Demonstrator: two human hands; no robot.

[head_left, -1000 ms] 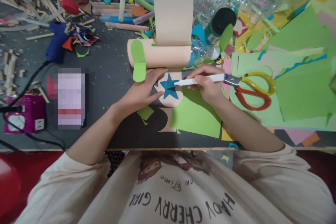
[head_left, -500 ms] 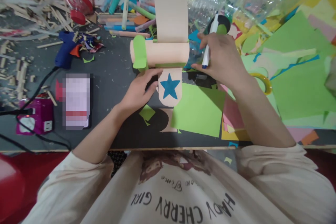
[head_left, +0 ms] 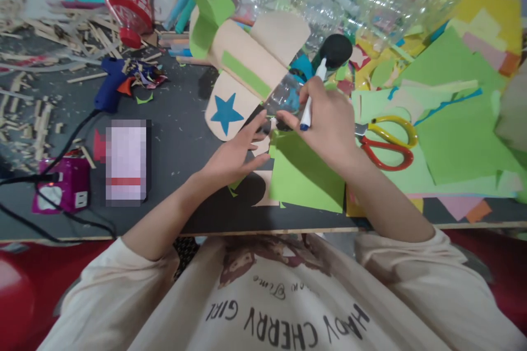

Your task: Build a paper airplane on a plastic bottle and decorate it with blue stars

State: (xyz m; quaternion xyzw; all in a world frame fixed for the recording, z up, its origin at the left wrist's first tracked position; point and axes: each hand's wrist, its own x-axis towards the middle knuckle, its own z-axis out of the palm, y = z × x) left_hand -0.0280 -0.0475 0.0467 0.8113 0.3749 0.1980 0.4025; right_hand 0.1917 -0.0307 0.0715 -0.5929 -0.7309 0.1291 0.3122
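Note:
A toy plane (head_left: 242, 57) made of a clear bottle wrapped in peach paper lies tilted on the dark table. Its wing nearest me carries a blue star (head_left: 226, 113), and its tail (head_left: 212, 8) is green paper. The clear bottle end (head_left: 284, 96) points toward my right hand (head_left: 325, 115), which grips a white marker (head_left: 315, 90) with a blue tip pointing down. The thumb of that hand is beside the bottle end. My left hand (head_left: 239, 151), fingers apart, is beside the near wing and under the bottle end; whether its fingertips touch the plane I cannot tell.
Green paper (head_left: 308, 170) lies below my right hand. Scissors (head_left: 389, 142) with yellow and red handles rest on paper sheets at the right. A blue glue gun (head_left: 109, 85), a blurred phone-like object (head_left: 125, 162), wood sticks and a red bottle (head_left: 128, 0) are leftward. Clear bottles (head_left: 370, 0) lie behind.
The plane has turned, its bottle end now nearer me and its tail farther away. My left hand has moved right, and the scissors now show more fully beside my right arm.

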